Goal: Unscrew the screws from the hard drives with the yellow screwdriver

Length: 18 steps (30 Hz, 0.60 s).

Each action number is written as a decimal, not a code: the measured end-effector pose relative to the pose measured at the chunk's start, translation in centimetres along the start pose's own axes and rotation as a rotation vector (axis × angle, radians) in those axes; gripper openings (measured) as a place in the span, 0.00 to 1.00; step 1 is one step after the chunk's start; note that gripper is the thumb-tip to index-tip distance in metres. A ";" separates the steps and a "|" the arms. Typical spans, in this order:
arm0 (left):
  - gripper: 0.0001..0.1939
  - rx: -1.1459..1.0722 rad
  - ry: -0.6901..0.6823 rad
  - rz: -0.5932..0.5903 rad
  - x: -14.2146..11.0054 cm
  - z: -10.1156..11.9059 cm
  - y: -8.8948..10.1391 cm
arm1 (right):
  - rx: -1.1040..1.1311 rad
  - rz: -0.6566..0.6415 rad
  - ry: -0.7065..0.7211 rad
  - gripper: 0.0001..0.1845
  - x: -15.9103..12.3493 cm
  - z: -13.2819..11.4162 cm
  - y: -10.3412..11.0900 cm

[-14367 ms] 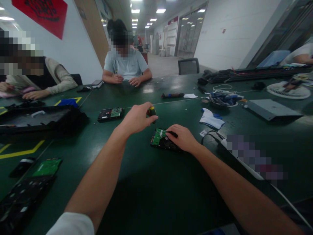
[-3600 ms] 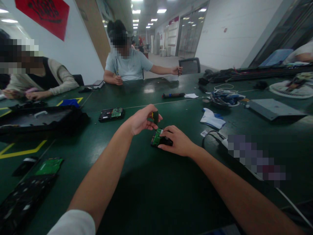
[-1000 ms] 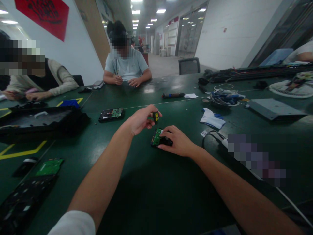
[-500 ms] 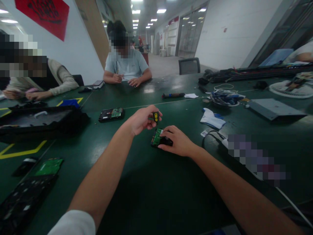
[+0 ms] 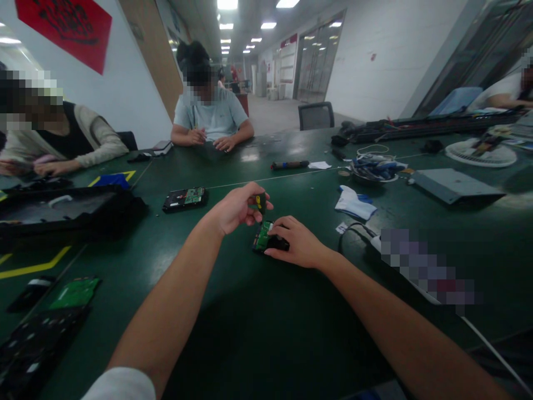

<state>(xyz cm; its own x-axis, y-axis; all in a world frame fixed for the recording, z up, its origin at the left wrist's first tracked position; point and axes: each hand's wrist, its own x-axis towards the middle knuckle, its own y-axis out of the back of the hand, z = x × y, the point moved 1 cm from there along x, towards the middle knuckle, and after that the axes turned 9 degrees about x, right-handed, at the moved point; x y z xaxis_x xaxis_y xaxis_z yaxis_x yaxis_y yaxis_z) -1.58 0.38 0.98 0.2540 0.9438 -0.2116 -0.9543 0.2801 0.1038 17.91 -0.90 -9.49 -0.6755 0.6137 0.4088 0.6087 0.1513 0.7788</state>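
Observation:
My left hand is closed around the black and yellow handle of a screwdriver, held upright above a hard drive. The tool's tip is too small to make out. The hard drive lies on the dark green table with its green circuit board facing up. From the right, my right hand grips it, thumb along the near edge and fingers over the top, covering part of its black case.
Another hard drive lies further left. At the lower left are a green circuit board and black drives. A white glove, a power strip and a metal cover are right. Two people sit across the table.
The view has shifted slightly, so most things appear a little further left. The yellow mark on the screwdriver handle looks turned. My right hand keeps its hold on the hard drive.

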 end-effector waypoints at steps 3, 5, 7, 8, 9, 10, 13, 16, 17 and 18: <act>0.10 -0.048 0.023 -0.019 0.1 -0.1 -0.1 | 0.000 0.005 0.009 0.22 0.0 0.0 0.0; 0.10 -0.039 0.005 0.015 0.1 -0.2 -0.1 | 0.003 0.006 0.011 0.22 0.0 0.0 0.0; 0.10 -0.016 -0.016 0.045 0.1 -0.2 0.0 | 0.006 0.003 0.010 0.22 0.0 0.0 0.0; 0.11 -0.010 -0.021 0.048 0.1 -0.2 0.1 | 0.006 0.002 0.009 0.22 0.0 0.0 0.0; 0.11 -0.011 -0.017 0.038 0.1 -0.2 0.1 | 0.006 0.002 0.008 0.22 0.0 0.0 0.0; 0.11 -0.019 -0.007 0.019 0.2 -0.3 0.2 | 0.005 0.001 0.008 0.22 0.0 0.0 0.0; 0.10 -0.062 0.035 -0.044 0.3 -0.3 0.2 | 0.003 0.005 0.011 0.22 0.0 -0.1 0.0; 0.10 -0.072 0.051 -0.050 0.5 -0.4 0.3 | 0.003 0.005 0.006 0.22 0.0 -0.1 0.1; 0.11 -0.060 0.044 -0.034 0.5 -0.4 0.4 | 0.004 0.004 0.004 0.22 0.0 0.0 0.1; 0.11 -0.044 0.032 -0.010 0.4 -0.4 0.4 | 0.004 0.002 0.003 0.22 0.0 0.0 0.1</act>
<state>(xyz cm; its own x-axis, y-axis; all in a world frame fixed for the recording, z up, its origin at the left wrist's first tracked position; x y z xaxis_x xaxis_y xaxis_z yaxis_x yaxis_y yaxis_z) -1.95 0.86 0.56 0.2590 0.9348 -0.2432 -0.9580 0.2807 0.0585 17.96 -0.93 -9.44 -0.6756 0.6113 0.4121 0.6118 0.1530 0.7761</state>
